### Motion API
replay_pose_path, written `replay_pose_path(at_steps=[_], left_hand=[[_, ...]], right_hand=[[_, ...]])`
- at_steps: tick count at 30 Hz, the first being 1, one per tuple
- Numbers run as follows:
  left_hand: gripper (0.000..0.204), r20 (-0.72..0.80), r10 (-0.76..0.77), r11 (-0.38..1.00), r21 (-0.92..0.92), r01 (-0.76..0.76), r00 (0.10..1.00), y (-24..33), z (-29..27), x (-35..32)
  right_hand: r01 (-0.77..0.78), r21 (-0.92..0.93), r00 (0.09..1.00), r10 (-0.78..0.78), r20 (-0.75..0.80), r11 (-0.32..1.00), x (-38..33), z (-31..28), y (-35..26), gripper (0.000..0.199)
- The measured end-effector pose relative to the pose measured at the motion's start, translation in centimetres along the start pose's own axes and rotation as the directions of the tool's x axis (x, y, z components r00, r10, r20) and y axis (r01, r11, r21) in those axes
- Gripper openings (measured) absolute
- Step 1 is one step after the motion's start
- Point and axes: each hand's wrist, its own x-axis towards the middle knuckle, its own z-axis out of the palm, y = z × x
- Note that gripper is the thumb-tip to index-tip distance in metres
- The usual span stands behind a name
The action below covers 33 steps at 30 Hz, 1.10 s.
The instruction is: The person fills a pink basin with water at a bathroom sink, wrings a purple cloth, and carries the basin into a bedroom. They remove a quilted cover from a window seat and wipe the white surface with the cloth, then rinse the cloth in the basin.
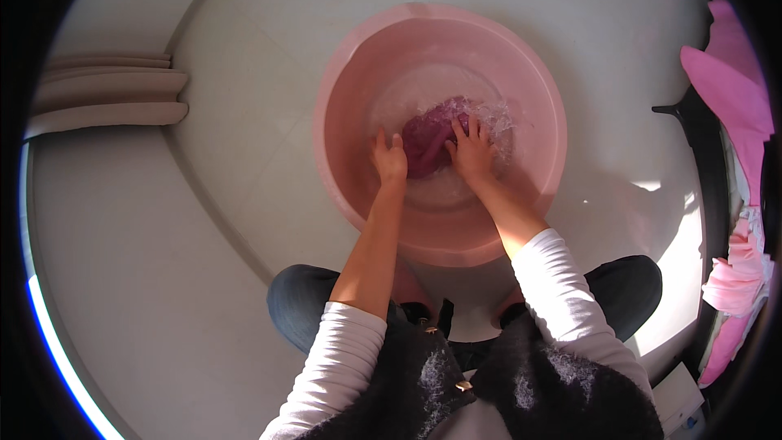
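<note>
- The fingers (481, 132) of the right hand (471, 155) are seen curled down onto the right side of a purple cloth (428, 143), pressed against it in foamy water (497, 118); a closed grasp cannot be told.
- The fingers of the left hand (389, 159) are held together and bent over the left edge of the same cloth, touching it; whether it is gripped cannot be told.
- The cloth is found bunched between the two hands, near the middle of a round pink basin (342, 81), partly under the water.
- The basin is set on a pale tiled floor (244, 195), just beyond the person's knees.
- White sleeves (554, 277) are pushed up on both forearms.
- Beige cushions (106, 94) are seen at the far left, well apart from the basin.
- Pink fabric (733, 90) is seen at the right edge.
</note>
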Motion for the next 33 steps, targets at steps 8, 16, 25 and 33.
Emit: replay_pose_path(at_steps=[8, 16, 25, 33], left_hand=[[0.061, 0.548, -0.399, 0.588, -0.463, 0.663, 0.736, 3.4, 0.6, -3.3], [0.051, 0.725, 0.138, 0.423, -0.66, 0.621, 0.675, 4.9, 0.0, -4.2], [0.049, 0.751, 0.064, 0.643, -0.535, 0.549, 0.657, 5.6, -0.6, -3.0], [0.038, 0.252, -0.343, 0.777, -0.466, 0.424, 0.905, 8.7, -5.1, -1.8]], right_hand=[[-0.158, 0.412, 0.984, 0.18, -0.016, 0.897, 1.1, 0.1, 1.1, 0.041], [0.399, 0.517, 0.902, -0.424, -0.074, 0.758, -10.2, -10.1, -10.1, 0.018], [0.366, 0.13, 0.895, -0.31, -0.321, 0.921, 3.2, -5.0, -3.5, 0.019], [0.434, -0.167, 0.884, -0.383, 0.266, 0.885, -2.5, 1.7, 1.0, 0.031]])
